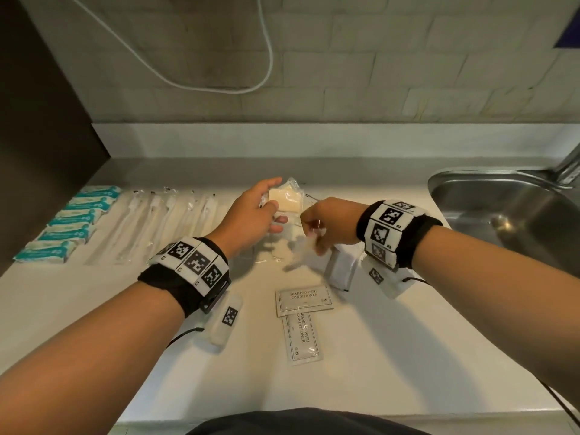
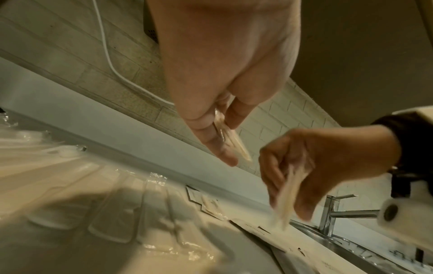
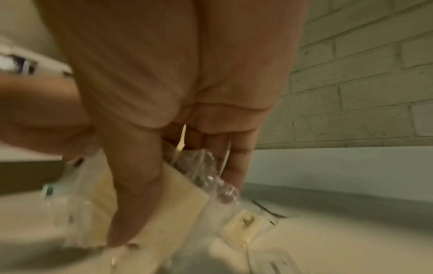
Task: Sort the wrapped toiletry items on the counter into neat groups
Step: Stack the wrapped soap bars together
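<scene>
My left hand (image 1: 270, 208) is raised over the middle of the counter and pinches a clear-wrapped cream packet (image 1: 288, 197) between thumb and fingers. The left wrist view shows that packet (image 2: 236, 146) edge-on in the left hand (image 2: 228, 140). Just to the right, my right hand (image 1: 310, 229) curls round a second wrapped packet (image 1: 303, 251), blurred by motion and hanging below the fingers. In the right wrist view the right hand (image 3: 178, 185) holds a cream packet (image 3: 180, 207) in crinkled clear plastic.
Teal wrapped bars (image 1: 67, 224) lie in a row at the far left beside a row of wrapped toothbrushes (image 1: 157, 224). Two shampoo sachets (image 1: 303, 301) lie near the front. White packets (image 1: 342, 270) sit under my right wrist. A steel sink (image 1: 508, 211) is at the right.
</scene>
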`<state>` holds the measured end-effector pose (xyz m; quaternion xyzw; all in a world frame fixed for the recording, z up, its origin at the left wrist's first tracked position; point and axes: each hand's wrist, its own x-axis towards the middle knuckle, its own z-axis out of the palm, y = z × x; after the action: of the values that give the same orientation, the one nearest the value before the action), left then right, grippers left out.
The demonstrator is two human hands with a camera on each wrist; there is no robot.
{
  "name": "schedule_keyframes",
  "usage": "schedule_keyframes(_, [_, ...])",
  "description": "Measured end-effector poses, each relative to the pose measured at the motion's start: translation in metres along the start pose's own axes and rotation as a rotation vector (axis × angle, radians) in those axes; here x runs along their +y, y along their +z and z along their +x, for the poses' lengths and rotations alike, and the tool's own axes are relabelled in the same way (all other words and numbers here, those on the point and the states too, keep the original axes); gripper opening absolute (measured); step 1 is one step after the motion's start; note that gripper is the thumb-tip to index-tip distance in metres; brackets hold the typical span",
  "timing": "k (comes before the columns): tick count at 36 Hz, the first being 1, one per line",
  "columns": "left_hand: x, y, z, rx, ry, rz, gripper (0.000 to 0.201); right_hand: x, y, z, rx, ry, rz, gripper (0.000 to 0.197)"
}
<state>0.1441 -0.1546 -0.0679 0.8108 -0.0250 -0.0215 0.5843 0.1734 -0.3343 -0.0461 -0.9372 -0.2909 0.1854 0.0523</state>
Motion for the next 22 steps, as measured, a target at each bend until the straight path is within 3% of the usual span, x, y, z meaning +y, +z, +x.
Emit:
schedule_keyframes(5, [0.002,0.003,0.004,0.056,-0.011,0.008,0.037,-0.007,-0.025,0.001,0.174,-0.020,0.166,0.044])
schedule_keyframes(8, [0.011,0.005,0.005,0.008,-0.067,-0.122,0.033,-0.006,-0.033,0.008,0.256,-0.010,0.180,0.035])
schedule_keyframes(10, [0.017,0.006,0.004,-0.002,-0.073,-0.183,0.032,-0.005,-0.036,0.012,0.293,-0.002,0.189,0.044])
schedule_keyframes(14, [0.017,0.004,0.011,-0.086,-0.104,-0.241,0.061,-0.002,-0.036,0.020,0.325,0.034,0.219,0.045])
schedule_keyframes(15, [0.017,0.005,0.012,-0.100,-0.095,-0.212,0.060,-0.001,-0.035,0.022,0.335,0.035,0.222,0.048])
schedule_keyframes(18, [0.012,0.003,0.019,-0.075,-0.045,-0.073,0.028,0.001,-0.031,0.026,0.364,0.045,0.162,0.061])
schedule_keyframes(22, [0.004,-0.003,0.028,-0.061,-0.057,-0.014,0.025,0.010,-0.030,0.033,0.274,0.142,0.187,0.086])
